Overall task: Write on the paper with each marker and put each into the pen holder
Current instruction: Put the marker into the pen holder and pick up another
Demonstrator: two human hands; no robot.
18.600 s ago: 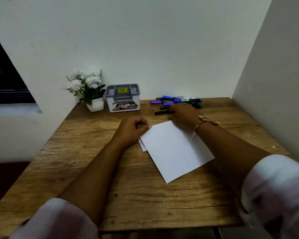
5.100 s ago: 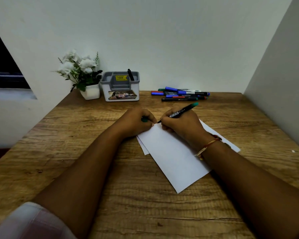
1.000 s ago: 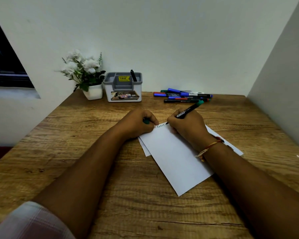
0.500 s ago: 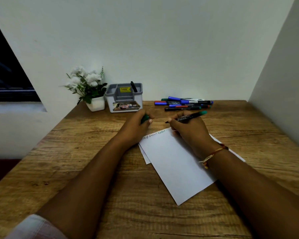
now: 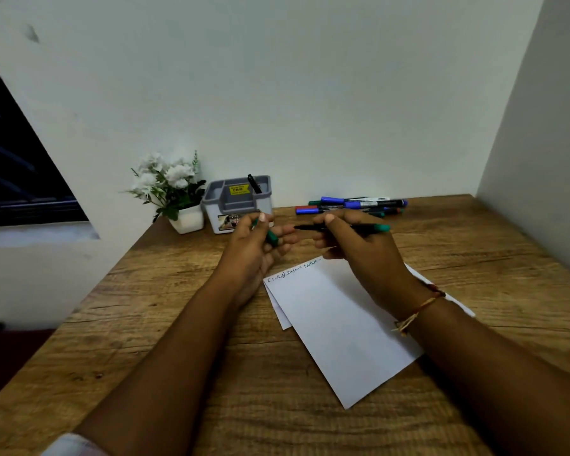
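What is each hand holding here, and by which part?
Right hand holds the uncapped green marker around mid-barrel, tip toward the left hand, which holds the green cap between its fingers.

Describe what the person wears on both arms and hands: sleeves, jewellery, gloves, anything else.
Both hands are bare, with no gloves or rings visible. The right hand has a thin thread bracelet at the wrist, reddish-orange with a pale knotted tassel. The left hand shows nothing at its wrist. Both forearms are uncovered; a pale, faintly checked sleeve appears at the bottom edge on the left arm.
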